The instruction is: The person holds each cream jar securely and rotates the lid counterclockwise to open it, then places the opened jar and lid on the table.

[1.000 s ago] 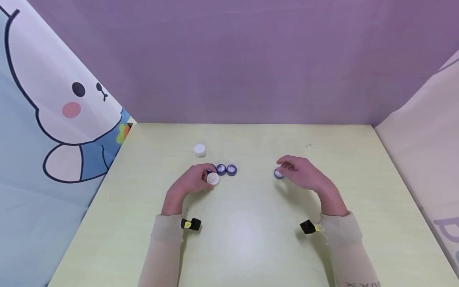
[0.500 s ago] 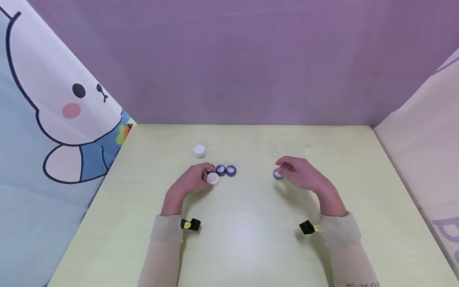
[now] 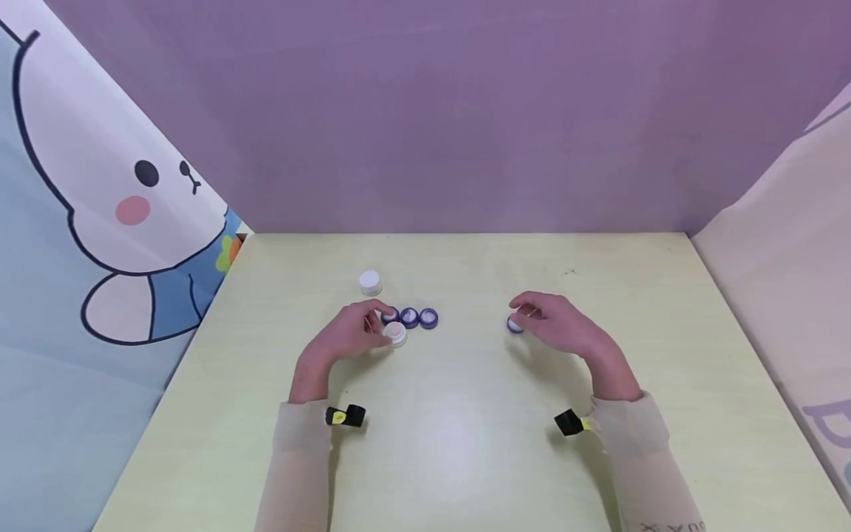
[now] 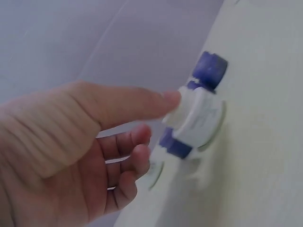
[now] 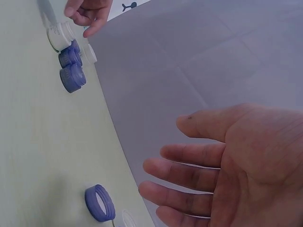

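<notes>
Left hand (image 3: 346,336): our fingers are loose, thumb tip touching the white jar (image 3: 395,333) at frame centre-left.
Right hand (image 3: 561,325): fingers relaxed, holding nothing, just beside the purple cap (image 3: 515,324), right of centre.
Technique: we judge a light pinch around the jar's rim would avoid knocking the purple row (image 3: 419,317).
Jar look: small, round, white, labelled.

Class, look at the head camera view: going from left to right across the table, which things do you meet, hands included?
Left hand → white jar farther back → white cap at the left fingertips → two purple caps, then → lone purple cap → right hand.
</notes>
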